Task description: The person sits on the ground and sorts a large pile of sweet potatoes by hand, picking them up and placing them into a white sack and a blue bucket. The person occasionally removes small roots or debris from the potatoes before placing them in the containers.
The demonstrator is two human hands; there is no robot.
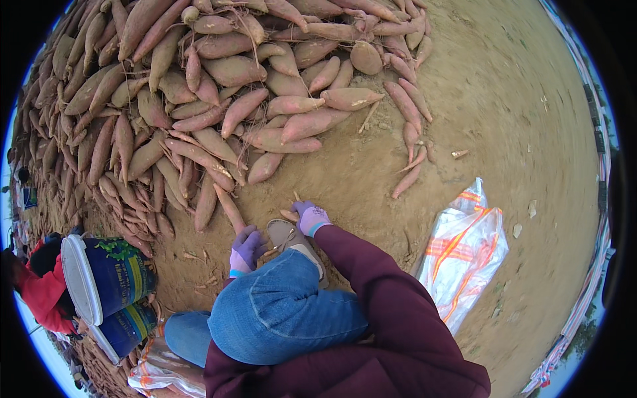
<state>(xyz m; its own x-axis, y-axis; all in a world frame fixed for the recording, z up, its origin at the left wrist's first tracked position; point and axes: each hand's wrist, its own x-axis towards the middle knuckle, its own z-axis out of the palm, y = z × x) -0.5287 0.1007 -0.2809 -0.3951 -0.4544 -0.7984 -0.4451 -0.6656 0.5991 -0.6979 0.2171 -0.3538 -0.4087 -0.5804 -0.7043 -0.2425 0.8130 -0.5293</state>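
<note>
My left hand point(245, 248), in a purple knit glove with a blue cuff, holds the lower end of a long, slender sweet potato point(229, 208). The tuber points up towards the heap. Right of it, my right hand point(312, 217), gloved alike, closes on a small tan root piece point(289, 215). A thin pale tip point(297, 196) shows beyond its fingers; whether it belongs to that piece is hard to tell. Between the hands is my grey-brown shoe point(281, 233). Ahead spreads a large heap of pink, soil-dusted sweet potatoes point(234, 72).
Two blue printed buckets point(117, 271) lie at the left, near a person in red point(42, 293). A white woven plastic sack with orange stripes point(460, 253) lies on the soil at right. Another sack point(166, 368) is beside my knee. Loose sweet potatoes point(407, 181) lie at the heap's right edge.
</note>
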